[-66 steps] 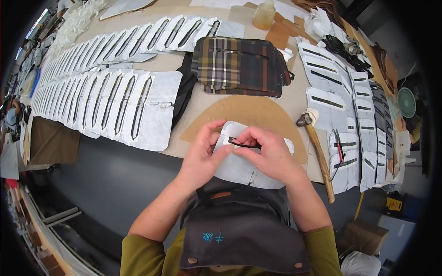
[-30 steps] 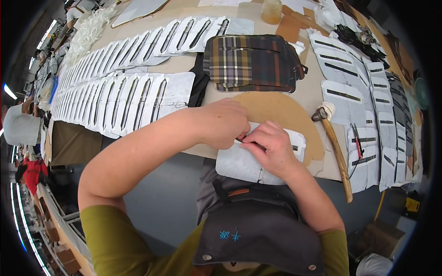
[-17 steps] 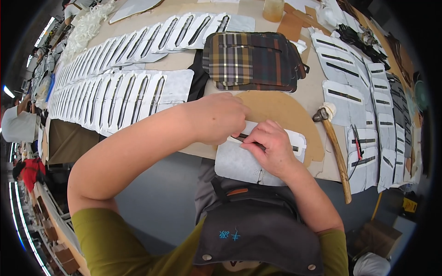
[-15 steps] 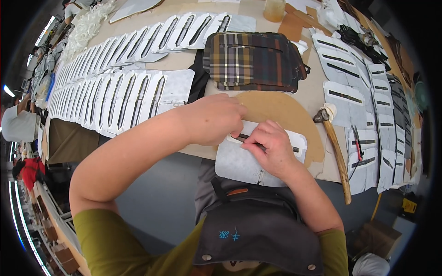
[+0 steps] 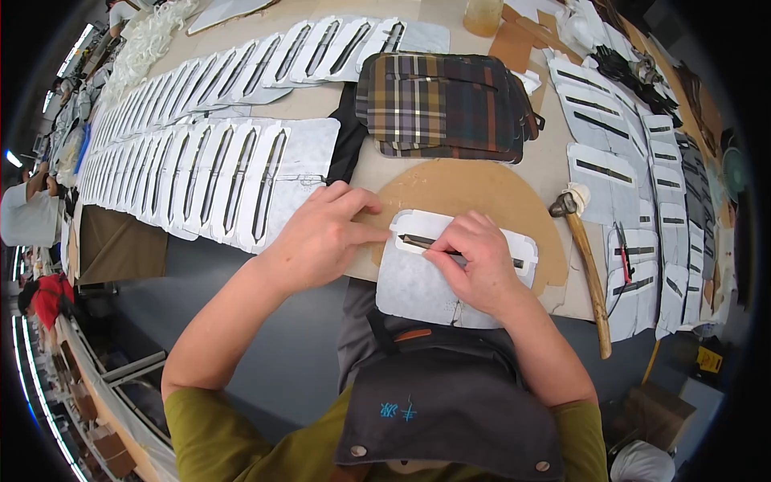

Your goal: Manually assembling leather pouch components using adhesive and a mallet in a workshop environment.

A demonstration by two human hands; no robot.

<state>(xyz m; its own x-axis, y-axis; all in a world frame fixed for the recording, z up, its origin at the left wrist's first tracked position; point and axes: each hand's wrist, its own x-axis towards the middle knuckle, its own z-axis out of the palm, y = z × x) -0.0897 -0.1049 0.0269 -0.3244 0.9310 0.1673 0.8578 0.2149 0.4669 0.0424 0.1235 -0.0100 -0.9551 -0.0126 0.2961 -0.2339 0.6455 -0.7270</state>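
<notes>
A pale grey-white fabric panel (image 5: 418,281) with a white-bordered slot lies in front of me, its near edge overhanging the table. A dark strip (image 5: 414,240) shows in the slot. My right hand (image 5: 475,261) is closed over the slot's middle, thumb and fingers pinched at its edge; the fingertips partly hide what they grip. To the left, my left hand (image 5: 329,231) has its fingers apart, one reaching to the panel's left edge. Beneath the panel is a rounded brown board (image 5: 482,183).
Rows of similar slotted panels (image 5: 301,153) cover the left side; more panels (image 5: 602,181) lie at right. Plaid fabric pieces (image 5: 442,104) are stacked beyond the board. A wooden-handled hammer (image 5: 586,257) and red-handled snips (image 5: 622,255) lie at right. A jar (image 5: 482,18) stands far back.
My left hand has moved left, off the slot, uncovering its left end, and its fingers have spread. The right hand stays pinched at the slot.
</notes>
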